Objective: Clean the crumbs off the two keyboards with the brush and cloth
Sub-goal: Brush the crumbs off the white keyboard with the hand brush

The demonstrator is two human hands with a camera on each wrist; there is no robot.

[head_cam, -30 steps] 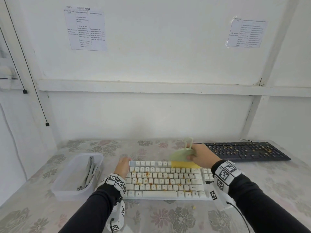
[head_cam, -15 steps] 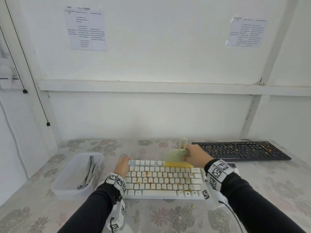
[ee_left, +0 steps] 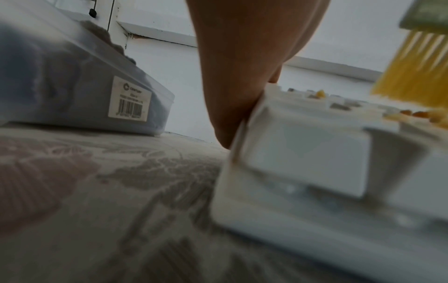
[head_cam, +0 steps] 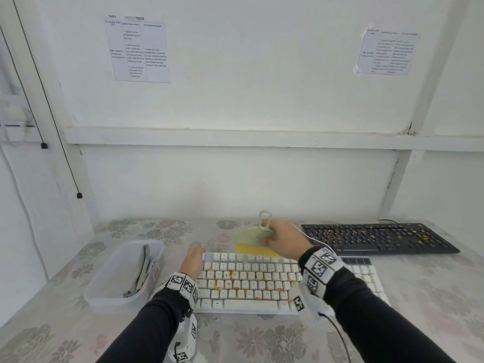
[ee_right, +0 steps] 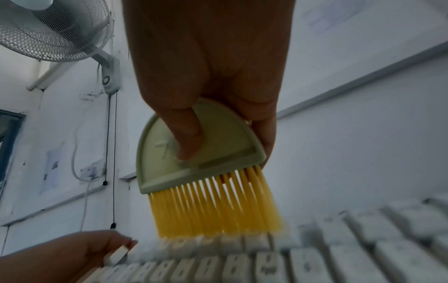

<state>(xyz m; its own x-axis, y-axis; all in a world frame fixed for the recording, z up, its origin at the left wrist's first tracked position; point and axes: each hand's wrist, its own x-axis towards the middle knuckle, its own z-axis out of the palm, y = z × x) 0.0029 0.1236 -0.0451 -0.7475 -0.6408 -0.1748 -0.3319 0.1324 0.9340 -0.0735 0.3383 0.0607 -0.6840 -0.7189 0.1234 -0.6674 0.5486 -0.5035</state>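
A white keyboard [head_cam: 251,281] strewn with orange crumbs lies in front of me. My left hand [head_cam: 192,260] holds its far-left corner, thumb on top. My right hand [head_cam: 269,238] grips a pale green brush [head_cam: 248,238] by its flat body. The yellow bristles [ee_right: 213,210] touch the far row of keys near the middle. A black keyboard [head_cam: 377,237], also covered in crumbs, sits at the back right. A grey cloth [head_cam: 142,271] lies folded inside a clear plastic tub [head_cam: 104,292] on the left.
The floral tablecloth [head_cam: 248,341] covers the table; a few crumbs lie on it in front of the white keyboard. A white wall stands right behind the table. A wall fan [ee_right: 48,28] and hanging cords are up at the left.
My right hand has carried the brush leftward along the white keyboard's far row. The left hand has stayed at the keyboard's corner.
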